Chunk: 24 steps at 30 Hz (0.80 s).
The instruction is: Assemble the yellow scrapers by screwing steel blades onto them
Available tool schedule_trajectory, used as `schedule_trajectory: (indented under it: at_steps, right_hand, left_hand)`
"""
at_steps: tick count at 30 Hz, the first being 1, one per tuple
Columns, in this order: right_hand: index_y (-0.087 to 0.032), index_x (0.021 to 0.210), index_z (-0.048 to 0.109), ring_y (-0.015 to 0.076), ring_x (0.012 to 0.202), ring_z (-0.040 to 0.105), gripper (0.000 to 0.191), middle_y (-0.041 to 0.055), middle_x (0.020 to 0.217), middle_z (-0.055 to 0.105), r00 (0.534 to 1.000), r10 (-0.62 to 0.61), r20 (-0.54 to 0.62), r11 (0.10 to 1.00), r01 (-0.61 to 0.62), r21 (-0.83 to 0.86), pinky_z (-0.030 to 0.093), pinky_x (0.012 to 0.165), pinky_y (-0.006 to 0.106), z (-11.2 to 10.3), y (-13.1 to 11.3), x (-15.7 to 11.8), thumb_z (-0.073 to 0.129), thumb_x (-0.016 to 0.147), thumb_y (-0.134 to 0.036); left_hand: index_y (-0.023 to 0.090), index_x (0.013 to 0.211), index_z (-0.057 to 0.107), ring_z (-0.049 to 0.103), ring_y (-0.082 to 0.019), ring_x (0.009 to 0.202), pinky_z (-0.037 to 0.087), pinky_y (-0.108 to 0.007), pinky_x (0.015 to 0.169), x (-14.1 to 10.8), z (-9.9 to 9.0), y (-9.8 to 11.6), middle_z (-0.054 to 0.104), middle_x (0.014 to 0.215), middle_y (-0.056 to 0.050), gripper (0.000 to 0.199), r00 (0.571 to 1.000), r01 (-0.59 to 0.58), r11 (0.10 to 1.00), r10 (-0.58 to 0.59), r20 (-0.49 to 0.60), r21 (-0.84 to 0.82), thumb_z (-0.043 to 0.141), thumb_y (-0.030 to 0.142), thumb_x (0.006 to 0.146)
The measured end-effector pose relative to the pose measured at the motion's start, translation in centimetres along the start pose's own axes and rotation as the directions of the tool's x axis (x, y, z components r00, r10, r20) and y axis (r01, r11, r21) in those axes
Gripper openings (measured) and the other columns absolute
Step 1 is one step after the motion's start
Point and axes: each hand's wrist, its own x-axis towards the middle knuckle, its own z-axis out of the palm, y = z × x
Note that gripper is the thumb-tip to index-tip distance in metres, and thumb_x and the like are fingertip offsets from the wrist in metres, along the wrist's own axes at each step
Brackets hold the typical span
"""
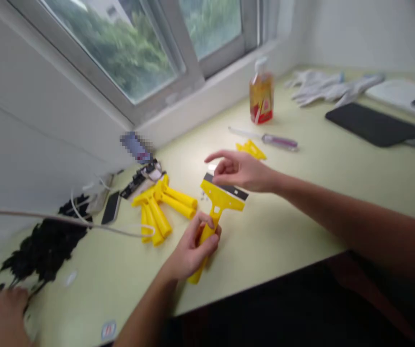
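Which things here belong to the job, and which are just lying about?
Job: yellow scraper, left hand gripping its handle, right hand at its blade; heap of yellow scraper bodies; likely the screwdriver.
Lying about: amber bottle, white gloves, black mat, phone.

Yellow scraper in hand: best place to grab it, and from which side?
The yellow scraper's long narrow handle, from the near side, as the left hand does. It's slim enough to wrap, and that keeps fingers away from the blade along the wide head.
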Motion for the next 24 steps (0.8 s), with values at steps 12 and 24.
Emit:
schedule_trajectory:
  at_steps: [12, 24]
  right_hand:
    - [-0.017, 0.105, 0.064, 0.0082, 0.068, 0.060, 0.033, -0.0060, 0.071, 0.058, 0.998, -0.064, -0.023, 0.996, 0.062, -0.060, 0.046, 0.056, 0.017, 0.2, 2.3, -0.6, 0.078, 0.076, -0.016]
    - [-0.019, 0.084, 0.063, 0.0096, 0.062, 0.053, 0.008, -0.0002, 0.081, 0.061, 0.980, -0.198, 0.008, 0.767, 0.160, -0.621, 0.045, 0.061, 0.025, 1.4, 1.6, -1.0, 0.065, 0.086, -0.026]
  left_hand:
    - [0.023, 0.099, 0.039, 0.042, -0.008, 0.058, 0.034, -0.023, 0.054, 0.6, 0.2, -1.6, 0.048, 0.078, 0.002, 0.016, 0.995, -0.074, 0.994, 0.079, -0.060, 0.081, 0.054, 0.027, 0.094]
    - [0.022, 0.098, 0.043, 0.041, -0.008, 0.059, 0.035, -0.023, 0.056, 0.4, 0.4, -1.5, 0.051, 0.081, 0.001, 0.013, 0.992, -0.043, 0.983, 0.064, -0.109, 0.180, 0.053, 0.030, 0.093]
